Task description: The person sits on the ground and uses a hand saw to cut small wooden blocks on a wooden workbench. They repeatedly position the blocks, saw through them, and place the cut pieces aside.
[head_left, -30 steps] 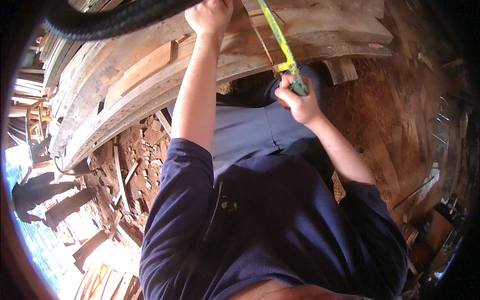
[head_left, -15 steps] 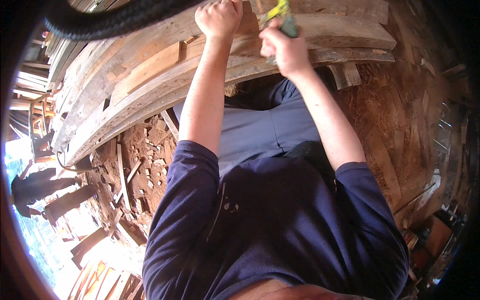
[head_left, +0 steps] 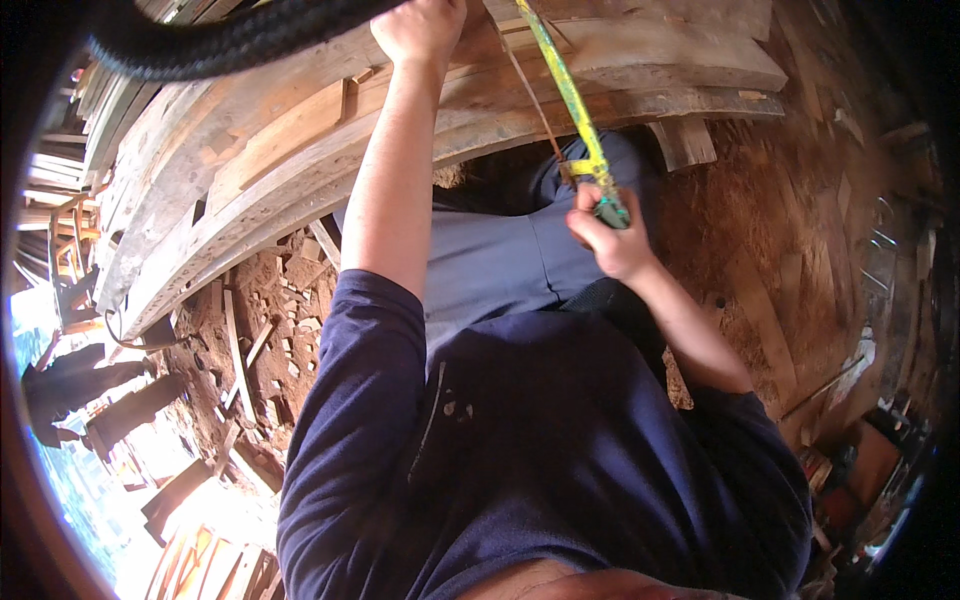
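My right hand [head_left: 612, 235] is closed round the green handle [head_left: 611, 211] of a hacksaw with a yellow frame [head_left: 563, 78]. Its thin, rusty-looking blade [head_left: 528, 88] runs up past the near edge of the wooden bench [head_left: 660, 104] and out at the top of the view. To the left, my left hand [head_left: 420, 30] is curled over the bench top, closed, partly cut off by the upper edge. What lies under its fingers is hidden. The spot where the blade meets any wood is out of sight.
A loose board [head_left: 295, 135] and a small wood chip [head_left: 362, 75] lie on the bench, left of my left arm. Offcuts [head_left: 240, 355] litter the sawdust-covered floor. A thick black cable [head_left: 230, 45] crosses the upper left. My legs [head_left: 490, 255] are against the bench.
My right hand has drawn the hacksaw back toward my body and slightly right, bringing more of its frame and blade into view. My left hand sits slightly higher and further left in view.
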Available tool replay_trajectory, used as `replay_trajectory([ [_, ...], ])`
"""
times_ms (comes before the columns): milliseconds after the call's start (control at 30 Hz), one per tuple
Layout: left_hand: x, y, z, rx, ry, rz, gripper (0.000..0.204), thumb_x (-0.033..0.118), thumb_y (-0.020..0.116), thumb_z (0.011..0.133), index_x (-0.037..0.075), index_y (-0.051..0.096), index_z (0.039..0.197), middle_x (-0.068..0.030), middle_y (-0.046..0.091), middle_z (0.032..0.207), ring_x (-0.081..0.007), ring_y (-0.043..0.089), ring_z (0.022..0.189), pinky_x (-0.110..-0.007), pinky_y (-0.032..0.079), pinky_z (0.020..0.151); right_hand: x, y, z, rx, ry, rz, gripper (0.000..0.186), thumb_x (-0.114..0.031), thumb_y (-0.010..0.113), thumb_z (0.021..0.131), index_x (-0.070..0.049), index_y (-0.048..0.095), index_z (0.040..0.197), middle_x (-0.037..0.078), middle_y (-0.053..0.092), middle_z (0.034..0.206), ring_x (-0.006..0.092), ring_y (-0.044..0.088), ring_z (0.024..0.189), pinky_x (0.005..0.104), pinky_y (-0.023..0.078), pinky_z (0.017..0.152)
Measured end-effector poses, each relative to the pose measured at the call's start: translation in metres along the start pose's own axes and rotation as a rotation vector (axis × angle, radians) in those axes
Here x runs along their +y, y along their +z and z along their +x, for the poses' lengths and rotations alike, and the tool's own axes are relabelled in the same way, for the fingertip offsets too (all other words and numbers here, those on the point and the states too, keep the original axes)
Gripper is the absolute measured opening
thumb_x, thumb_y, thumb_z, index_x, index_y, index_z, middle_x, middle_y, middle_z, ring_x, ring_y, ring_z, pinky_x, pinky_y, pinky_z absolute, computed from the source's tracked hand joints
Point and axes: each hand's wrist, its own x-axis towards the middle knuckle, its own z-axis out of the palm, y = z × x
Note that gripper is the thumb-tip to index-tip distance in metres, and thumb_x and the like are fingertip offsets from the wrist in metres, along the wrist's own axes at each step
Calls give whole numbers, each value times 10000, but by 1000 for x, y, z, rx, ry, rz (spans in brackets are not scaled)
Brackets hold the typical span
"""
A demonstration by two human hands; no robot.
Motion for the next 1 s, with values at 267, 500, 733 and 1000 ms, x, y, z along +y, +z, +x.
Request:
replay_trajectory([
  [267, 3, -10, -2, 123, 60, -2, 477, 254, 613, 952, 139, 614, 489, -109, 658, 543, -289, 649, 486, -429, 521, 566, -68, -20, 19, 20, -211, 291, 223, -13, 630, 928, -90, 506, 759, -33, 458, 619, 65, 424, 523, 275, 336, 497],
  [500, 4, -16, -1, 96, 54, -29, 467, 259, 602, 960, 137, 623, 510, -118, 671, 569, -295, 663, 517, -432, 522, 589, -55, 28, 112, 56, -280, 554, 226, 17, 619, 913, -86, 507, 747, -14, 498, 622, 77, 441, 524, 296, 358, 518],
  [733, -2, -13, -2, 19, 43, -8, 470, 258, 579, 970, 125, 643, 523, -126, 675, 578, -318, 671, 536, -454, 531, 610, -21, 35, 117, 45, -147, 287, 263, -49, 648, 880, -97, 471, 692, -28, 437, 586, 78, 434, 501, 283, 320, 491],
  [1000, 0, -12, -4, 90, 48, -81, 476, 260, 580, 961, 124, 635, 508, -124, 664, 561, -310, 661, 517, -456, 527, 599, -21, -5, 39, -85, 8, 282, 319, -55, 642, 900, -102, 425, 672, -24, 419, 589, 81, 416, 510, 285, 328, 503],
])
